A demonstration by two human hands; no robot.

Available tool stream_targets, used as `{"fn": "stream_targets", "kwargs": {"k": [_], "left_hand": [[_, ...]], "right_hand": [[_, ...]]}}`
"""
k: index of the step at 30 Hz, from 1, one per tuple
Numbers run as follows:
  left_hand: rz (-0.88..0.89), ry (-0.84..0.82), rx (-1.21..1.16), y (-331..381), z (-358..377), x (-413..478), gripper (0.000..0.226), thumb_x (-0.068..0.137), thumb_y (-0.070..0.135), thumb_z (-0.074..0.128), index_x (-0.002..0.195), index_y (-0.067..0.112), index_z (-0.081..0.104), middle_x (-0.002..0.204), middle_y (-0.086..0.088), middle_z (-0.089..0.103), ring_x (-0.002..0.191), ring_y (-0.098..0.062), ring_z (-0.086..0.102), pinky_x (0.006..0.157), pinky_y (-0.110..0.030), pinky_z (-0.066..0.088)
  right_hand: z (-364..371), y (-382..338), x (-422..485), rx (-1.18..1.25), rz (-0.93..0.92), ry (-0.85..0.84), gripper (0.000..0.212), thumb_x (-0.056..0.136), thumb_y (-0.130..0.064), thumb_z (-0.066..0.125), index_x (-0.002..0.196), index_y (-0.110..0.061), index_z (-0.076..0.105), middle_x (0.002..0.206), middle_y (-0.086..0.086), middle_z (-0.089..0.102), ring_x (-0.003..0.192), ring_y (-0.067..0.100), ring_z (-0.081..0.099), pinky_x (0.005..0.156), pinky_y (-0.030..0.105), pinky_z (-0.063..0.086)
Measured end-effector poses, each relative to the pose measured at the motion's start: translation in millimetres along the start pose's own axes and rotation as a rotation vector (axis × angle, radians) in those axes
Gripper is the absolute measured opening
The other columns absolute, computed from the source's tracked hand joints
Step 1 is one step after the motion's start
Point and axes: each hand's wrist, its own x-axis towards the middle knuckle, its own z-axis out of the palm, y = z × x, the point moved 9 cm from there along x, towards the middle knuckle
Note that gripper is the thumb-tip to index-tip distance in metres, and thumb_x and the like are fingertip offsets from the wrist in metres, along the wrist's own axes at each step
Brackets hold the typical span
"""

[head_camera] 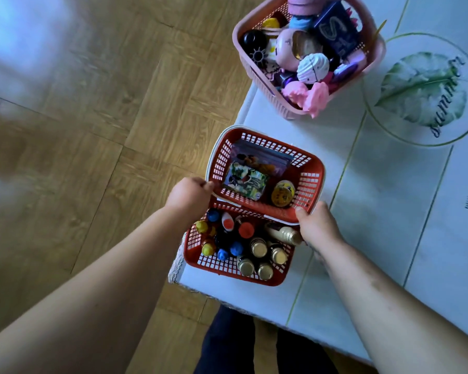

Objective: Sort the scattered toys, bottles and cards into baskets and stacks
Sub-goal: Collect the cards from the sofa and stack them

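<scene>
Two red baskets stand edge to edge at the table's left side. The farther red basket [307, 175] holds a stack of picture cards [247, 179] and a small yellow jar [282, 193]. My left hand [188, 193] grips its near left rim, and my right hand [315, 225] grips its near right rim. The nearer red basket [200, 263] is packed with several small bottles [258, 249], some with gold caps, others with blue, yellow and orange tops. A pink basket [257, 74] at the far end is heaped with toys.
The table wears a white cloth [389, 211] printed with a green leaf and lettering, and its left edge runs just beside the baskets. Wooden floor [92, 130] lies to the left. My dark trousers [227, 344] show below the table's near edge.
</scene>
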Motion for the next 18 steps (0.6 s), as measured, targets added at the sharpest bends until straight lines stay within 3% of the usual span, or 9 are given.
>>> {"fn": "stream_targets", "kwargs": {"k": [6,9,15,18], "left_hand": [[-0.059,-0.021,-0.118,-31,11,-20,0.028,0.099,0.039,0.048,0.100,0.019,0.068,0.092,0.001,0.072,0.088,-0.020,0.068,0.086,-0.041,0.055],[-0.061,-0.014,-0.121,-43,16,-28,0.029,0.099,0.039,0.049,0.103,0.018,0.069,0.094,0.000,0.072,0.088,-0.020,0.068,0.087,-0.041,0.055],[-0.031,-0.005,-0.123,-48,23,-42,0.029,0.098,0.036,0.051,0.107,0.015,0.069,0.099,-0.004,0.072,0.093,-0.023,0.067,0.090,-0.043,0.053],[-0.028,0.010,-0.130,-52,24,-43,0.025,0.096,0.033,0.055,0.105,0.015,0.070,0.096,-0.003,0.072,0.090,-0.022,0.068,0.088,-0.044,0.054]], "right_hand": [[12,18,-10,-0.051,-0.016,-0.047,0.023,0.098,-0.029,0.049,0.109,-0.010,0.049,0.103,0.011,0.062,0.084,0.028,0.056,0.069,0.032,0.041],[14,30,-22,-0.101,-0.024,-0.068,0.027,0.098,-0.030,0.048,0.112,-0.006,0.048,0.107,0.014,0.062,0.093,0.033,0.059,0.069,0.031,0.039],[28,66,-44,-0.095,0.017,-0.101,0.027,0.098,-0.031,0.048,0.109,-0.007,0.049,0.100,0.012,0.064,0.083,0.030,0.061,0.072,0.036,0.050],[33,73,-47,-0.043,0.035,-0.111,0.025,0.096,-0.034,0.048,0.104,-0.010,0.048,0.095,0.010,0.064,0.081,0.032,0.065,0.073,0.047,0.057]]}}
